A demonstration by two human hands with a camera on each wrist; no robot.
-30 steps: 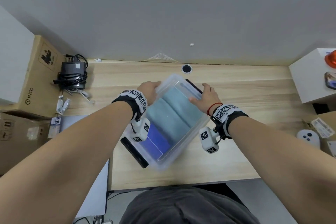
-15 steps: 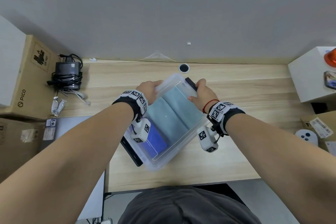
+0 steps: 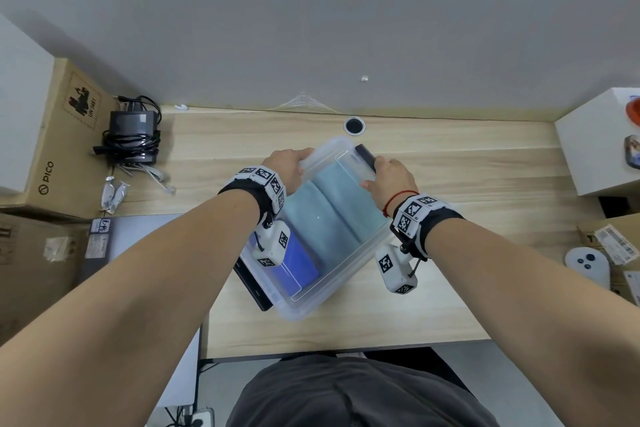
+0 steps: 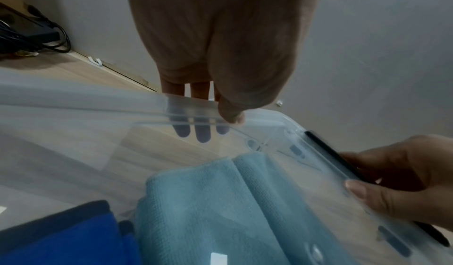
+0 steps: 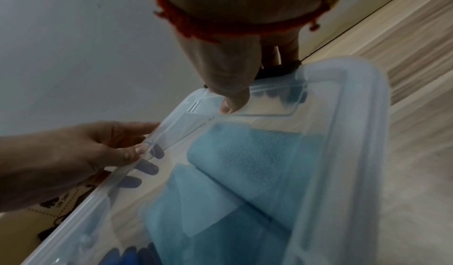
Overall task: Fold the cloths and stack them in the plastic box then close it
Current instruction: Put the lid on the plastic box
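My left hand (image 3: 289, 166) has its fingers (image 4: 201, 133) curled under the lid (image 3: 311, 243) rim, thumb on top; my right hand (image 3: 391, 180) fingers clamp the black latch (image 3: 365, 157). The cloths (image 3: 332, 215) lie folded in the plastic box (image 3: 304, 303) on the worktop (image 3: 450, 177). I judge closing is underway; next I press the latch home.

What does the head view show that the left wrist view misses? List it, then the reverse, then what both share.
Only the head view: the whole clear plastic box lying askew on the light wooden desk, the black latch at its near end, and a white controller.

Only the left wrist view: the left hand's fingertips curled under the transparent lid's edge, seen through the plastic.

Both: the folded light teal cloths, the dark blue cloth, the right hand at the far black latch, and the black power adapter with coiled cable.
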